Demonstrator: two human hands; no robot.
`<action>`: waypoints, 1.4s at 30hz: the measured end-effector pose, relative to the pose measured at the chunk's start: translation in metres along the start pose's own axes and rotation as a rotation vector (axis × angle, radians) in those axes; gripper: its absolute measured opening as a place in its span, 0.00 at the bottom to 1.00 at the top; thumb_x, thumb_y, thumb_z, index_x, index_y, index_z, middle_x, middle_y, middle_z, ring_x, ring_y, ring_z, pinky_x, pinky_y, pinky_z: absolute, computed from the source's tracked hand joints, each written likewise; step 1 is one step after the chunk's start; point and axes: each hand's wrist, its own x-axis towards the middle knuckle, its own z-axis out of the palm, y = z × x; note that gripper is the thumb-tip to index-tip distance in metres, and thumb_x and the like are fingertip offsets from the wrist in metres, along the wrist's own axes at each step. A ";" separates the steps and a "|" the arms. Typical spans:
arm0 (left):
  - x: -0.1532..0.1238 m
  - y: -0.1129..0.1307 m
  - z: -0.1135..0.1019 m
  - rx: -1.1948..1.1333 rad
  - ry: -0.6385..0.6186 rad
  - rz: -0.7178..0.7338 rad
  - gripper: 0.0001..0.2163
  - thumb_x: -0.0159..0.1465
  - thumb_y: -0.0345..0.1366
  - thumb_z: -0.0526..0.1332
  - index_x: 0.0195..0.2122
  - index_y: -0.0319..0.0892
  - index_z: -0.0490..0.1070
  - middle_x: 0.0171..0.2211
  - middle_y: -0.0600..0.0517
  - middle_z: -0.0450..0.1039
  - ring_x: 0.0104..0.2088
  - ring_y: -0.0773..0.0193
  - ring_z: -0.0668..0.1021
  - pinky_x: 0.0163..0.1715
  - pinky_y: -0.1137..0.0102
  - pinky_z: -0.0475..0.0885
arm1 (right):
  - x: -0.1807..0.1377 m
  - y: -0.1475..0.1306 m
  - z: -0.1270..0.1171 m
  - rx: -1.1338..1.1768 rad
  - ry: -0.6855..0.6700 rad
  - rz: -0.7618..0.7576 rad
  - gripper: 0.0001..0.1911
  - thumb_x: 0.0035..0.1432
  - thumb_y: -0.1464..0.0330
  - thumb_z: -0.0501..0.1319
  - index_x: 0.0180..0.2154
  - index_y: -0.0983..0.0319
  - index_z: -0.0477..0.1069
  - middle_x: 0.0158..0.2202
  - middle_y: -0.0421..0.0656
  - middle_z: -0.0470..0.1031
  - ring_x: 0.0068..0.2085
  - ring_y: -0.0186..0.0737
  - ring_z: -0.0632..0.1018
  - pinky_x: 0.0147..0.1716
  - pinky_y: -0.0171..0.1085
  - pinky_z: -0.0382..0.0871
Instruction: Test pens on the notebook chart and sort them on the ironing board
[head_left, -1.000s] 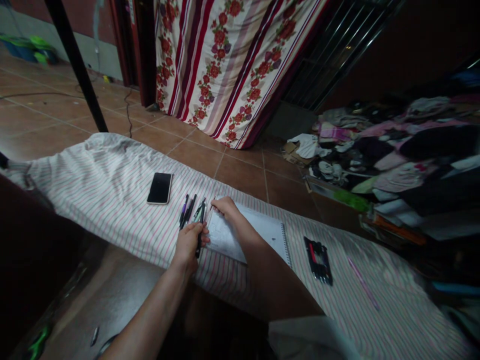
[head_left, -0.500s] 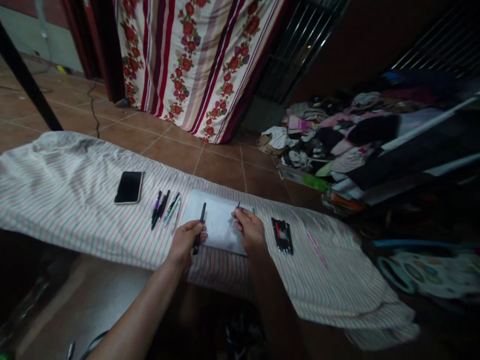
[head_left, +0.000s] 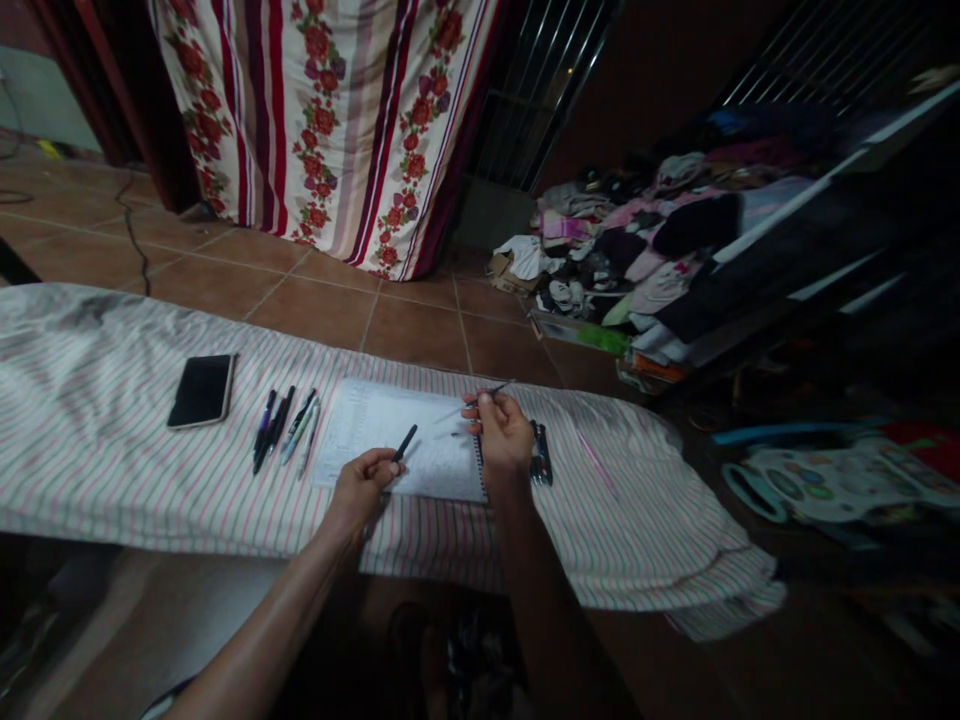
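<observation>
Pen (head_left: 406, 442), likely light; hold mid-barrel. Grasped in left hand (head_left: 367, 477) at notebook's (head_left: 360, 430) near edge; pinching stick (head_left: 501, 387) with right hand (head_left: 505, 430).

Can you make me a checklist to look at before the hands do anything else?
1. Left hand has its dark pen gripped: ok.
2. Right hand grips its thin dark item: ok. What the item is: cannot tell.
3. Notebook lies on the striped cloth: ok.
4. Phone is apart from the notebook: ok, with loose pens between them.
5. Black pack is in full view: not ok, the right hand and arm partly hide it.
6. Pink pen lies on the cloth, clear of both hands: ok.
</observation>
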 end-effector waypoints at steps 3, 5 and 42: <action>0.003 -0.004 0.001 0.054 -0.007 0.065 0.14 0.40 0.35 0.69 0.29 0.38 0.74 0.21 0.52 0.76 0.27 0.66 0.75 0.33 0.71 0.66 | 0.002 -0.002 0.003 -0.053 -0.047 -0.062 0.13 0.50 0.60 0.59 0.32 0.63 0.66 0.28 0.41 0.75 0.24 0.30 0.73 0.18 0.29 0.64; 0.004 -0.005 0.002 0.086 -0.011 0.100 0.13 0.40 0.36 0.68 0.29 0.38 0.74 0.22 0.52 0.76 0.27 0.65 0.75 0.33 0.71 0.66 | 0.002 -0.002 0.004 -0.087 -0.072 -0.084 0.12 0.51 0.60 0.58 0.32 0.63 0.66 0.28 0.42 0.75 0.24 0.31 0.74 0.19 0.29 0.65; 0.007 -0.006 -0.002 0.175 0.004 0.153 0.10 0.43 0.34 0.65 0.29 0.38 0.75 0.22 0.52 0.76 0.28 0.64 0.75 0.37 0.68 0.66 | -0.007 -0.005 0.008 -0.151 -0.213 -0.088 0.14 0.52 0.58 0.58 0.32 0.63 0.66 0.28 0.42 0.75 0.24 0.32 0.73 0.19 0.31 0.66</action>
